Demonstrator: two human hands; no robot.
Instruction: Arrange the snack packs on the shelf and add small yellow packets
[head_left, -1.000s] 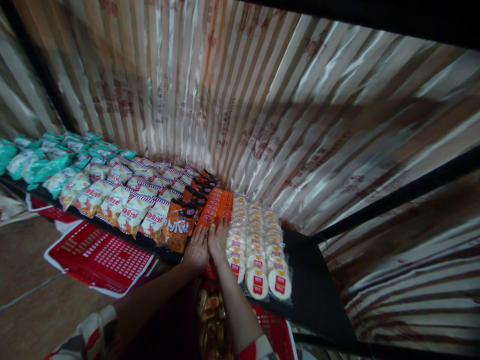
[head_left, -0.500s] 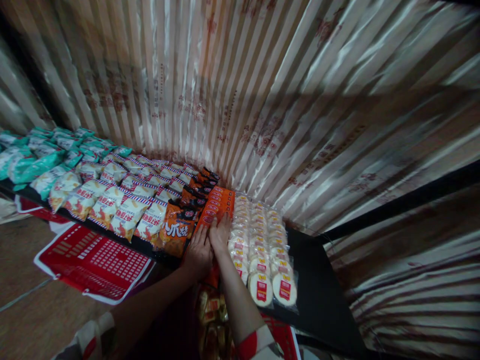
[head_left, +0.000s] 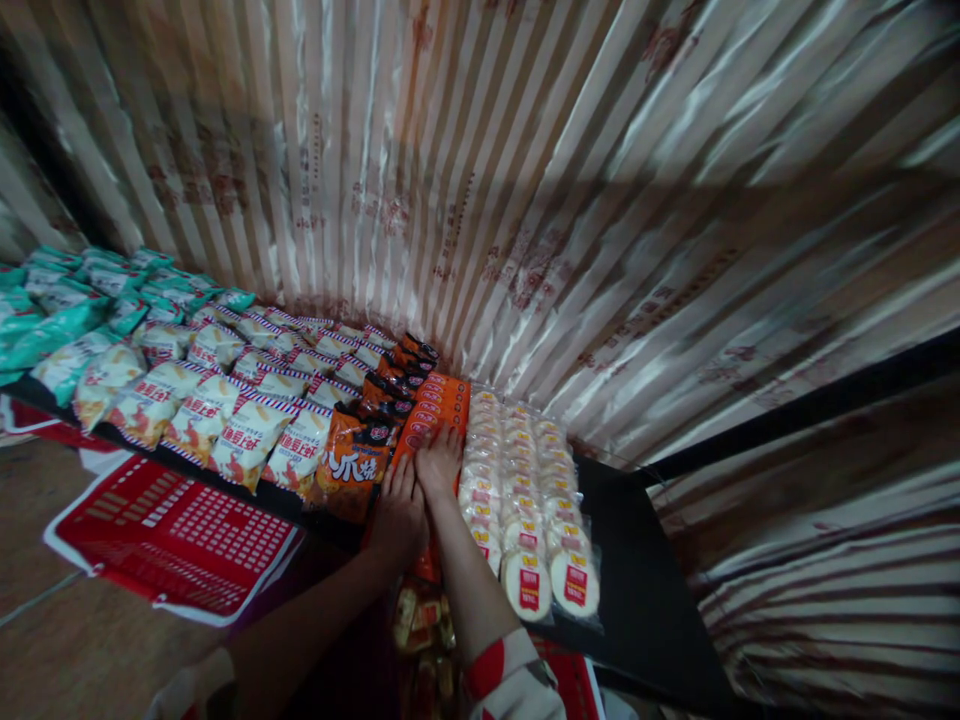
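Observation:
A long orange snack packet strip (head_left: 429, 405) lies on the dark shelf, printed with a row of round marks. My left hand (head_left: 400, 512) rests on its left side, fingers stretched out flat. Close beside it, my right hand (head_left: 439, 462) lies flat higher up on the same strip, fingers extended. The part of the strip under my hands is hidden. Orange-and-black snack bags (head_left: 352, 455) stand just left of my left hand. Right of my right hand run rows of round white wrapped cakes (head_left: 527, 580) with red labels.
White snack bags (head_left: 244, 440) and teal bags (head_left: 64, 330) line the black shelf (head_left: 652, 590) to the left. A red basket (head_left: 187, 530) sits below the shelf. Gold-wrapped items (head_left: 424, 620) show beneath my forearms. Striped plastic sheeting (head_left: 420, 200) hangs behind.
The view has shifted slightly, so the left-hand bags and basket appear farther left. Both hands stay on the orange strip with almost no movement.

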